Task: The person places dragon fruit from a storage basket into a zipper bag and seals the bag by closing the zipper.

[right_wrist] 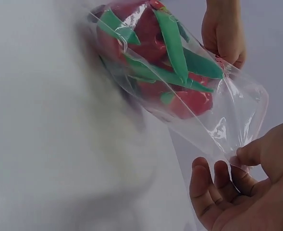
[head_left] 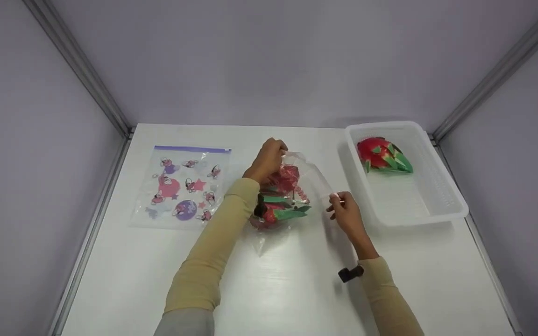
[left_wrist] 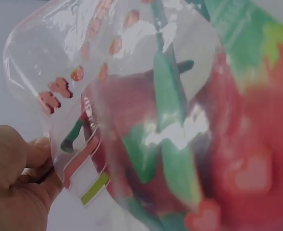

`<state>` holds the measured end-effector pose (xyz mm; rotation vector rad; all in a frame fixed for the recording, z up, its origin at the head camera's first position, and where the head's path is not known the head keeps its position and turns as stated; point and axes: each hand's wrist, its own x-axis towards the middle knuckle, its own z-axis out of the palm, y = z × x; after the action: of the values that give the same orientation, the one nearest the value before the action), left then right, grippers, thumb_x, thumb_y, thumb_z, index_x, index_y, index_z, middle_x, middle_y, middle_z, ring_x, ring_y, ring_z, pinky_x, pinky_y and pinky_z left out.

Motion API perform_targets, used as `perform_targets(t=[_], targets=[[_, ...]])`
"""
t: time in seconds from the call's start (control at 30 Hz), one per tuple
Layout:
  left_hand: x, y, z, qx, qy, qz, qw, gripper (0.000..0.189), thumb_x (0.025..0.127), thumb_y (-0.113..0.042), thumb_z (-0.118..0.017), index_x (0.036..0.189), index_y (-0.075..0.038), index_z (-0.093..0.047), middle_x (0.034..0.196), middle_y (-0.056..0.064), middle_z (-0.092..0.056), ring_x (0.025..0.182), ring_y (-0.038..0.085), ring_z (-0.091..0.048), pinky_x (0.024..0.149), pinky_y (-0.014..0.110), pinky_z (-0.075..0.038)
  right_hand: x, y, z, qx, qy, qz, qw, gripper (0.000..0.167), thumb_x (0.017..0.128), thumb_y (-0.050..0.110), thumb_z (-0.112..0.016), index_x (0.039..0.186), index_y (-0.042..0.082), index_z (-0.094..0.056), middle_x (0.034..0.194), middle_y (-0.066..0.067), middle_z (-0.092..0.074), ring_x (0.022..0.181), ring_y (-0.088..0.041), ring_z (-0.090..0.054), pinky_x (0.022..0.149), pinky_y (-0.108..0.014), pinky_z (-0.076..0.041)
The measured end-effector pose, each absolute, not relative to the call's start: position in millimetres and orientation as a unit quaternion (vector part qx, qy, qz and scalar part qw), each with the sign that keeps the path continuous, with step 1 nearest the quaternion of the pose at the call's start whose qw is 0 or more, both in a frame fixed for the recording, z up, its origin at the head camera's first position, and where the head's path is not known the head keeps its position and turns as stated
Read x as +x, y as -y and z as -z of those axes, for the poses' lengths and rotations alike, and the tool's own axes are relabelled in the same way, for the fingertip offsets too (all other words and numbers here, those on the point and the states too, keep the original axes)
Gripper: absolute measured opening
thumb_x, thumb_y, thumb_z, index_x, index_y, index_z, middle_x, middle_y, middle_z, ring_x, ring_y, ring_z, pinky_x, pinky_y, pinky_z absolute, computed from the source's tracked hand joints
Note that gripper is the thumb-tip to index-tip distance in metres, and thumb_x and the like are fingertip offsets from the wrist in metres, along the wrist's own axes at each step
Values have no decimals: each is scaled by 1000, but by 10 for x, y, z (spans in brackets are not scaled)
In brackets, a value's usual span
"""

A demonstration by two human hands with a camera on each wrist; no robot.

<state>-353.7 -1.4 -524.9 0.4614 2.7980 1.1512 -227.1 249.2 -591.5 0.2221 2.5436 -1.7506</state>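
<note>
From where I operate, I have a zip bag lying flat on the left of the surface, its zip edge toward the back wall. A second bag is in the middle, fruit-shaped pieces inside it; whether its base touches down I cannot tell. The left grip is at the far-left end of its mouth, the right grip at the near-right end, between that bag and a basket. The basket stands near the far right corner, one fruit-shaped toy lying in its far-left part
</note>
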Motion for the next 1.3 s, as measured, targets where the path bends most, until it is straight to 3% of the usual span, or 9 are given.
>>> perform_targets(t=[0.27, 0.6, 0.67, 0.77, 0.9, 1.0, 1.3], targets=[[-3560, 236, 5218, 125, -909, -396, 12, 22, 112, -3, -48, 125, 6, -63, 122, 23, -59, 115, 33, -61, 105, 43, -53, -2502, -2476, 5693, 53, -828, 559, 12, 26, 114, 12, -46, 124, -11, -55, 120, -36, -66, 104, -50, -68, 71, -28, -58], [-3534, 510, 5165, 148, -882, -446, -31, 22, 114, -3, -41, 122, 7, -59, 118, 26, -54, 110, 38, -62, 100, 46, -55, -2721, -2609, 5600, 23, -832, 554, -3, 25, 114, 18, -51, 123, -5, -59, 119, -29, -72, 91, -22, -72, 68, -19, -55], [-3522, 541, 5142, 152, -877, -453, -41, 19, 114, -4, -43, 121, 7, -58, 118, 25, -53, 109, 38, -62, 99, 46, -55, -2751, -2620, 5575, 19, -832, 555, -8, 26, 114, 18, -51, 122, -5, -59, 119, -29, -73, 90, -21, -72, 67, -18, -55], [-3496, 582, 5104, 157, -870, -465, -49, 20, 114, -7, -44, 122, 6, -57, 118, 24, -53, 105, 37, -62, 97, 45, -56, -2759, -2602, 5477, 19, -830, 558, -9, 26, 114, 16, -50, 124, -7, -58, 120, -31, -72, 94, -30, -74, 67, -19, -56], [-3454, 622, 5038, 146, -851, -502, -46, 24, 115, -14, -42, 123, 4, -56, 118, 20, -52, 100, 31, -62, 89, 41, -59, -2797, -2591, 5409, 15, -825, 564, -21, 24, 113, 14, -51, 123, -7, -58, 118, -31, -72, 90, -25, -73, 66, -19, -55], [-3429, 639, 4984, 136, -842, -519, -54, 27, 114, -18, -42, 124, 2, -57, 117, 18, -52, 97, 26, -62, 85, 38, -59, -2840, -2605, 5396, 3, -818, 574, -36, 22, 113, 13, -53, 121, -6, -59, 114, -29, -73, 82, -11, -69, 66, -20, -56], [-3281, 720, 4855, 145, -828, -531, -111, 21, 115, -10, -44, 117, 1, -61, 106, 17, -61, 90, 23, -63, 82, 32, -57, -2837, -2586, 5106, -42, -783, 616, -74, 18, 110, 3, -54, 121, -11, -59, 108, -28, -72, 81, -11, -67, 66, -19, -55]])
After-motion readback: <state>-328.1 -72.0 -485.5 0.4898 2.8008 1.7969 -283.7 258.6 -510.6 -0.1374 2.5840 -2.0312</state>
